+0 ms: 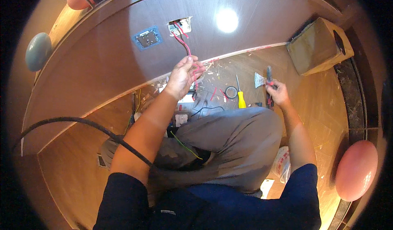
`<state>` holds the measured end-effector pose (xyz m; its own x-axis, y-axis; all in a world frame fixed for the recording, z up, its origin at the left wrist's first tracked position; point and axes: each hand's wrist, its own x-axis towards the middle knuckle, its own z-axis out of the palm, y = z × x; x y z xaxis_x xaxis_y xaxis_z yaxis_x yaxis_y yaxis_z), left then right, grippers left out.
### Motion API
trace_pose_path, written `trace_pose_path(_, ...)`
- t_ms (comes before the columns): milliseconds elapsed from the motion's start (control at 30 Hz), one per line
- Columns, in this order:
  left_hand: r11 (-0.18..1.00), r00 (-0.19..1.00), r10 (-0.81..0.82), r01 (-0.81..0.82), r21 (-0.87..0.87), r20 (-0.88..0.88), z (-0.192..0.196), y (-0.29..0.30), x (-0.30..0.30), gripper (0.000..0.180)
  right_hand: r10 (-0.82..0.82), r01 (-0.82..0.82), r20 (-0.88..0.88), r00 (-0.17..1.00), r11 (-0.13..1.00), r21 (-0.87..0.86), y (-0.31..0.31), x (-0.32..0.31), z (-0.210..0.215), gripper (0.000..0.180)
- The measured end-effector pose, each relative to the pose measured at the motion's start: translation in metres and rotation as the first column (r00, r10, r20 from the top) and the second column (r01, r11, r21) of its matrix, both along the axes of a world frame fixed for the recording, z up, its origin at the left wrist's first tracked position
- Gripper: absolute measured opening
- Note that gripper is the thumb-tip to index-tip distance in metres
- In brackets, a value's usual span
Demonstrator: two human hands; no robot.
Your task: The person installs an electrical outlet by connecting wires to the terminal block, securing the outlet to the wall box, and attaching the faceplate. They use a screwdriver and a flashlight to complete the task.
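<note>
Red and dark electrical wires [186, 46] hang out of an open wall box [180, 26] in the panel in front of me. My left hand [186, 75] is closed round the red wires, below the box. Off to the right, my right hand [278, 92] grips pliers [269, 73], jaws pointing away from me and dark red handles showing below the fist. A scraper-like pale blade [259, 80] lies beside the pliers. Left of the open box, a socket with a blue surround [147, 38] is set in the panel.
A yellow-handled screwdriver [241, 99] and a roll of black tape [231, 92] lie on the floor among wire scraps. At the right stands a box with a cut-out [317, 47]. A thick black cable [98, 127] arches across my left arm. A plastic bag [282, 164] is by my right knee.
</note>
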<state>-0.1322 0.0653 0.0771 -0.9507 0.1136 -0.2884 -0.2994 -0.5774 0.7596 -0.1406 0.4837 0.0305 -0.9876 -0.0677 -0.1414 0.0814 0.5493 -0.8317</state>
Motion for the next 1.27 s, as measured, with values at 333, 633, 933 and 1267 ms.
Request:
trace_pose_path(333,0.952,0.907,-0.306,0.293,0.09,0.29,0.024,-0.052,0.02,0.041,0.371,-0.382,-0.333,0.867,0.923,0.034,-0.14,0.004,0.155,0.018)
trace_pose_path(633,0.941,0.942,-0.18,0.249,-0.23,0.284,0.024,-0.05,0.036,0.038,0.598,-0.568,0.357,0.717,0.799,-0.199,-0.224,0.021,0.159,0.013)
trace_pose_path(933,0.916,0.999,-0.046,0.038,-0.4,-0.011,0.015,-0.082,0.08,0.034,0.581,-0.543,0.472,0.663,0.807,-0.229,-0.242,0.01,0.075,0.017)
trace_pose_path(1267,0.584,0.97,-0.187,-0.017,-0.812,-0.155,-0.024,-0.09,0.08,0.03,0.64,-0.689,0.318,0.699,0.723,0.06,-0.319,-0.008,0.076,0.045)
